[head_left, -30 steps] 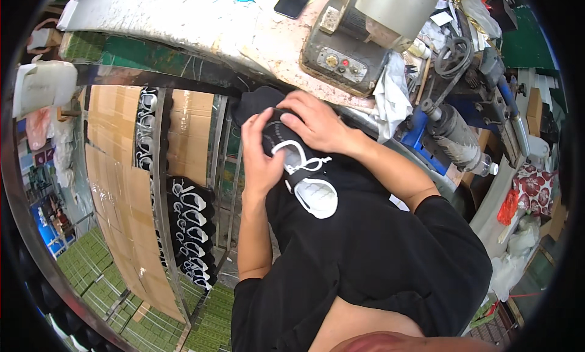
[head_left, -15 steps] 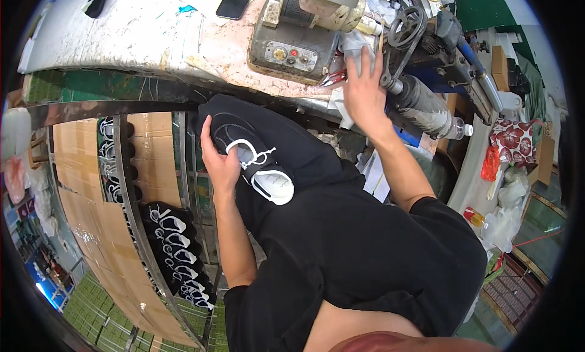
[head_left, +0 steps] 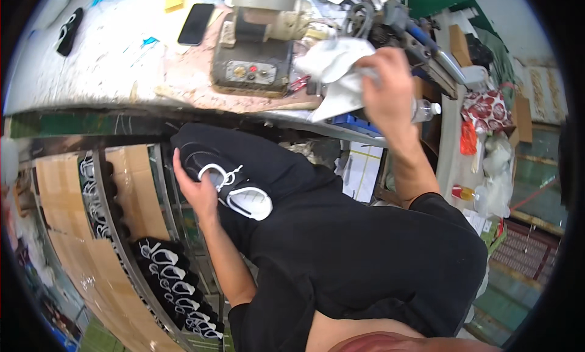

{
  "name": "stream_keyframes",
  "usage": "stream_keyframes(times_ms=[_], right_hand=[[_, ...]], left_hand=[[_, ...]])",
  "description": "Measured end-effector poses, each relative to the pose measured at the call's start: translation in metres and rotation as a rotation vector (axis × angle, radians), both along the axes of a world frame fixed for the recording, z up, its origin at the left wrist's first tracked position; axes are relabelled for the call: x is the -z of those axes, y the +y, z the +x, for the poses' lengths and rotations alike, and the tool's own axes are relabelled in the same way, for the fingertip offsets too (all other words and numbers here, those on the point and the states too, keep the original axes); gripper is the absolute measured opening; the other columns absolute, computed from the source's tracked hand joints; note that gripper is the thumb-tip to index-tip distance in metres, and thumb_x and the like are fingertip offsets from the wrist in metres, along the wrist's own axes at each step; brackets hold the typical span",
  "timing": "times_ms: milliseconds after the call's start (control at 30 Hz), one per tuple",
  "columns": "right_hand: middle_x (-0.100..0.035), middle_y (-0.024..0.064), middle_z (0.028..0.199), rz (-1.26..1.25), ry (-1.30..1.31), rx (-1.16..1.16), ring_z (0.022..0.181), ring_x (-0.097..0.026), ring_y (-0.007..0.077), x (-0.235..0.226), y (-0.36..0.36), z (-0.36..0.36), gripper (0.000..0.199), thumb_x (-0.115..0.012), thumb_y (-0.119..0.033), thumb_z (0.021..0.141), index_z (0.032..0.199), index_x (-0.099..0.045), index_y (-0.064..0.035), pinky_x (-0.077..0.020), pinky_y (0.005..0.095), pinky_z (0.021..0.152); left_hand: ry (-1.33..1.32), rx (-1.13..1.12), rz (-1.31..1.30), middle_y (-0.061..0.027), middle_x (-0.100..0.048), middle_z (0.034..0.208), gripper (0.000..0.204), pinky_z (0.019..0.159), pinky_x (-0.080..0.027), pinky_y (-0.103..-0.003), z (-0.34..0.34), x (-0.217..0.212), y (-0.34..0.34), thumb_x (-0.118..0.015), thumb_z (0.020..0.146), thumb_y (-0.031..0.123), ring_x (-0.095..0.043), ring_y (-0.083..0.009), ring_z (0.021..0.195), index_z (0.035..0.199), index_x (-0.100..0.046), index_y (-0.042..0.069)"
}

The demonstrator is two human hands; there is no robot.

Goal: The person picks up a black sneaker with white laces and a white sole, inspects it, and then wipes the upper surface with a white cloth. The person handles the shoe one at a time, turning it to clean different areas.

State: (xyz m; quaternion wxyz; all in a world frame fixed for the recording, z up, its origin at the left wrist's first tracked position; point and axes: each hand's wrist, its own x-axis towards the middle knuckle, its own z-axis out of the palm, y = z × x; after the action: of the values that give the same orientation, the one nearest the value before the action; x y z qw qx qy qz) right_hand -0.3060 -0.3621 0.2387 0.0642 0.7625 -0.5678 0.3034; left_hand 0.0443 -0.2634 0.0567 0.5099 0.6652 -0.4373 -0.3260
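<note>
A pretty messy bench: the stained white worktable (head_left: 109, 65) had a black phone (head_left: 195, 23) lying flat near a grey machine (head_left: 259, 59) with a few coloured buttons on its front panel, plus a lone black shoe piece (head_left: 67, 30) off at the far left edge. Down below on the left sat cardboard boxes (head_left: 64, 230) with a rack holding a row of black shoe uppers with white trim (head_left: 177, 288). Over on the right were a clear plastic bottle (head_left: 425, 110) and a red patterned bag (head_left: 484, 111).
</note>
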Motion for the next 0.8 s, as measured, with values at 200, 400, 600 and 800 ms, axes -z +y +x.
stream_keyframes(times_ms=[200, 400, 600, 800], right_hand=[[-0.068, 0.0098, 0.101, -0.464, 0.051, 0.339, 0.093, -0.066, 0.0234, -0.078, -0.017, -0.112, 0.023, -0.067, -0.001, 0.08, 0.102, -0.073, -0.0046, -0.0516, 0.0344, 0.084], [-0.071, 0.0164, 0.111, -0.103, 0.175, 0.318, 0.099, -0.066, 0.031, -0.036, -0.045, -0.156, 0.028, -0.069, -0.013, 0.089, 0.116, -0.071, -0.0035, -0.05, 0.038, 0.091], [-0.066, 0.0167, 0.105, -0.074, -0.041, -0.053, 0.088, -0.067, 0.0347, 0.027, 0.013, 0.003, 0.025, -0.065, -0.001, 0.087, 0.112, -0.067, -0.003, -0.0543, 0.0431, 0.079], [-0.058, 0.0217, 0.122, 0.299, 0.481, 0.182, 0.104, -0.059, 0.0381, 0.167, -0.013, 0.033, 0.045, -0.063, -0.003, 0.082, 0.124, -0.055, 0.0095, -0.0527, 0.0436, 0.09]], left_hand=[[0.039, 0.067, 0.018, -0.0187, -0.047, 0.15, 0.078, 0.117, -0.032, -0.036, -0.002, -0.002, -0.007, -0.058, 0.076, -0.012, -0.047, -0.0279, 0.137, 0.151, -0.04, 0.0], [0.001, 0.07, 0.012, -0.0172, -0.047, 0.15, 0.08, 0.116, -0.035, -0.036, -0.002, -0.001, -0.007, -0.057, 0.077, -0.014, -0.047, -0.0277, 0.136, 0.152, -0.039, 0.003], [0.032, 0.058, -0.036, -0.0179, -0.042, 0.153, 0.082, 0.116, -0.034, -0.036, -0.005, -0.002, -0.006, -0.056, 0.076, -0.015, -0.044, -0.0272, 0.139, 0.153, -0.035, 0.002], [-0.411, 0.134, -0.148, -0.0189, -0.057, 0.135, 0.065, 0.107, -0.044, -0.042, -0.01, -0.018, -0.014, -0.062, 0.074, -0.006, -0.058, -0.0387, 0.123, 0.139, -0.056, 0.003]])
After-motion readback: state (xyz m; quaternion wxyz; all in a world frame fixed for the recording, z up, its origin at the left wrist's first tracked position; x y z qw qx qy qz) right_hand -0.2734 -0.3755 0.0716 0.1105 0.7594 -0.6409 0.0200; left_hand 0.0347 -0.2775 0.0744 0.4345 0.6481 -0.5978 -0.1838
